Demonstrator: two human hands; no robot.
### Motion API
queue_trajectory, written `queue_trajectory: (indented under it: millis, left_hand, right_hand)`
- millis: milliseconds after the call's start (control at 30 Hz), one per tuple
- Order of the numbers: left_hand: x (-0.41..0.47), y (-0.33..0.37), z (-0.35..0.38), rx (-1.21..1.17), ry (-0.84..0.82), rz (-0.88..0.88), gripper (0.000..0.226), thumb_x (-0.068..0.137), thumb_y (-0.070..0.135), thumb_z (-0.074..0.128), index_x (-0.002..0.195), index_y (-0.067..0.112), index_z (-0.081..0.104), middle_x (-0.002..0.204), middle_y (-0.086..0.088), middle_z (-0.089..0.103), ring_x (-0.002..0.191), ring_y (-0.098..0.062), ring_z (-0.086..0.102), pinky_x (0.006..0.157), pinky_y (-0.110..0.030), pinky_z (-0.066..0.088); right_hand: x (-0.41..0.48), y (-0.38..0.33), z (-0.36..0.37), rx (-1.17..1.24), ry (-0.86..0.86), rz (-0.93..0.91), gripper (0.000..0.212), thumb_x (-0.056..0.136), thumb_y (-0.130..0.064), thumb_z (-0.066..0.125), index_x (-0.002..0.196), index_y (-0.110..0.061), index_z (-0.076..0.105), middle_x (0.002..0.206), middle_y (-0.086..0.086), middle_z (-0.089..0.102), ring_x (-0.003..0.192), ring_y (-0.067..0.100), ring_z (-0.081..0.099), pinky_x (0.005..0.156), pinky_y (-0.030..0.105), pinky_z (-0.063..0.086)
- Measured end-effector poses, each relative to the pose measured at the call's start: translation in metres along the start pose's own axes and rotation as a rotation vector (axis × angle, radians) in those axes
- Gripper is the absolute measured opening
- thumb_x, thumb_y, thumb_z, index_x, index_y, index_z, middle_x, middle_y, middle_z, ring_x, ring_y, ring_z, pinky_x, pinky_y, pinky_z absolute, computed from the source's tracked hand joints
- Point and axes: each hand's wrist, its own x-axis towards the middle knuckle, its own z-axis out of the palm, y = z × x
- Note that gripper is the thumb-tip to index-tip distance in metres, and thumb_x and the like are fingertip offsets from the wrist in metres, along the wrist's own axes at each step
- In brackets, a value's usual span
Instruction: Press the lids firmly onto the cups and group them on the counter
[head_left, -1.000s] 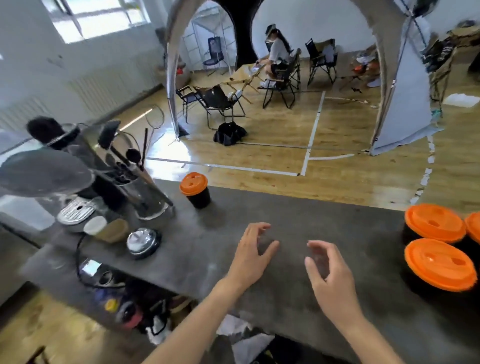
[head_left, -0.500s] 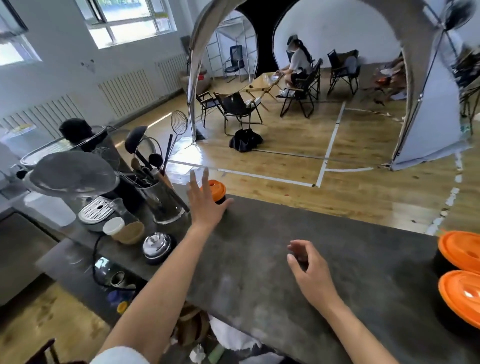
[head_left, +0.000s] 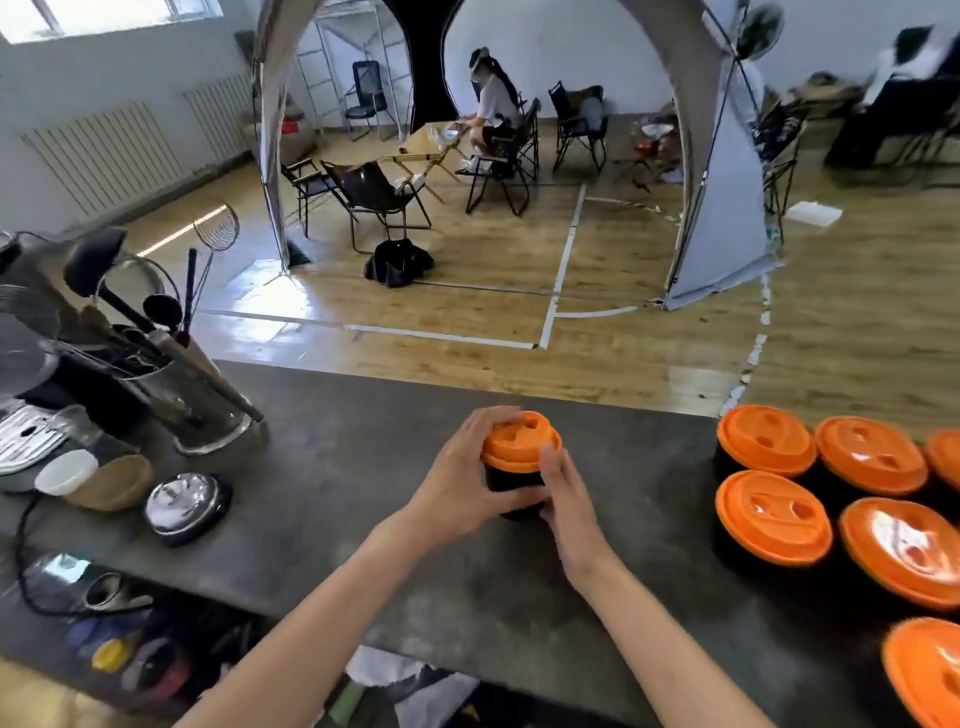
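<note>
A black cup (head_left: 511, 486) with an orange lid (head_left: 522, 441) stands in the middle of the dark grey counter (head_left: 363, 467). My left hand (head_left: 462, 486) wraps its left side, fingers over the lid's rim. My right hand (head_left: 563, 493) grips its right side, thumb against the lid's edge. At the right edge of the counter stands a group of several black cups with orange lids (head_left: 774, 519), packed close together; the nearest one (head_left: 924, 670) is cut off by the frame.
A glass jar of kitchen utensils (head_left: 202, 400) stands at the counter's left, with a brown bowl (head_left: 111, 480), a white lid (head_left: 65, 470) and a chrome call bell (head_left: 184, 504) in front. Beyond the far edge lies a wooden floor with chairs and seated people.
My left hand reached the lone cup at the far left and brought it to the middle of the counter. My right hand has closed on it too. The view has swung right, showing more lidded cups.
</note>
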Motion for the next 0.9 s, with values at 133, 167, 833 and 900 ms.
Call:
queue_trajectory:
  millis: [133, 167, 833, 900]
  left_hand:
    - [-0.019, 0.002, 0.031, -0.063, -0.009, 0.078, 0.107, 0.071, 0.042, 0.093, 0.156, 0.026, 0.03, 0.163, 0.003, 0.026, 0.148, -0.011, 0.035, 0.117, -0.032, 0.04]
    - [-0.024, 0.001, 0.038, -0.064, -0.008, 0.113, 0.116, 0.071, 0.038, 0.094, 0.16, 0.023, 0.02, 0.167, -0.001, 0.018, 0.152, -0.015, 0.03, 0.118, -0.03, 0.038]
    - [-0.036, -0.014, 0.064, 0.091, 0.061, 0.2, 0.113, 0.075, 0.043, 0.086, 0.16, 0.029, 0.013, 0.151, 0.003, 0.03, 0.127, -0.008, 0.048, 0.094, -0.015, 0.043]
    - [-0.036, -0.014, 0.064, 0.097, 0.045, 0.184, 0.117, 0.073, 0.049, 0.084, 0.16, 0.032, 0.008, 0.15, 0.001, 0.034, 0.125, -0.01, 0.051, 0.095, -0.015, 0.042]
  right_hand:
    - [-0.012, -0.001, -0.025, 0.008, 0.035, 0.027, 0.058, 0.071, -0.074, 0.06, 0.115, -0.038, 0.07, 0.118, -0.016, 0.073, 0.115, 0.004, 0.063, 0.102, 0.038, 0.047]
    - [-0.014, -0.001, -0.029, 0.021, 0.048, 0.034, 0.054, 0.077, -0.075, 0.061, 0.114, -0.037, 0.071, 0.121, -0.011, 0.073, 0.117, 0.009, 0.064, 0.101, 0.039, 0.048]
    - [-0.032, 0.016, -0.043, -0.285, 0.135, -0.25, 0.078, 0.088, -0.064, 0.059, 0.152, -0.032, 0.03, 0.138, -0.025, 0.05, 0.127, -0.011, 0.049, 0.099, 0.012, 0.045]
    - [-0.033, 0.013, -0.043, -0.277, 0.145, -0.249, 0.074, 0.089, -0.054, 0.067, 0.151, -0.03, 0.032, 0.134, -0.02, 0.054, 0.121, -0.009, 0.054, 0.092, 0.013, 0.05]
